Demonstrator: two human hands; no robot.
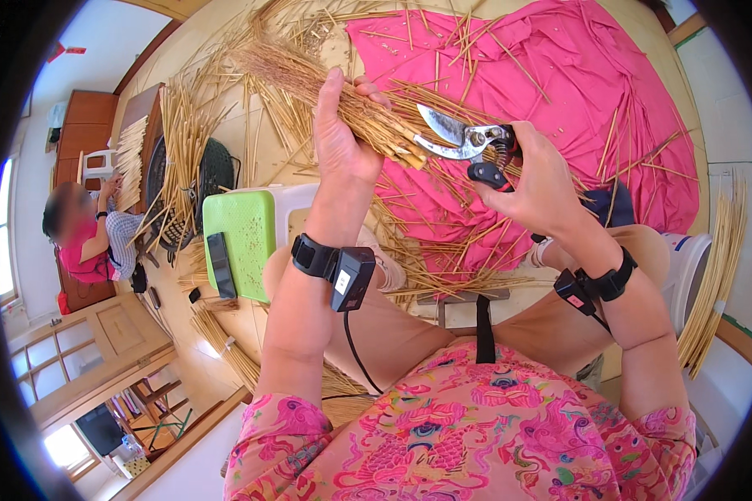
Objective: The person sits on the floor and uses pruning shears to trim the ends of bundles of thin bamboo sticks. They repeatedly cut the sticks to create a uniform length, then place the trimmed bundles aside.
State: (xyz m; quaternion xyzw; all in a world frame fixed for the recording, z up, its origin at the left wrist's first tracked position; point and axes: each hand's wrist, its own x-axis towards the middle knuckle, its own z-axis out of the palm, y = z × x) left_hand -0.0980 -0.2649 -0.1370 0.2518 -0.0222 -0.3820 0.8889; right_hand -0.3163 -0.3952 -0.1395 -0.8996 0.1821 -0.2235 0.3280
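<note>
My left hand (342,138) is wrapped round a bundle of dry straw-coloured stalks (292,83). The bundle's feathery brown tops point to the far left, and its bare stalk ends stick out to the right of my fingers. In my right hand (547,179) is a pair of pruning shears (480,138) with dark and red handles. Their blades stand apart, facing left, right at the cut ends of the stalks; I cannot tell whether a stalk lies between them.
Loose stalks lie over a pink cloth (618,75) on the floor. To my left are a green-topped stool (246,217) bearing a phone (221,263), and a dark basket (217,167) of stalks. Another bundle (714,284) leans at right. A person (88,242) sits far left.
</note>
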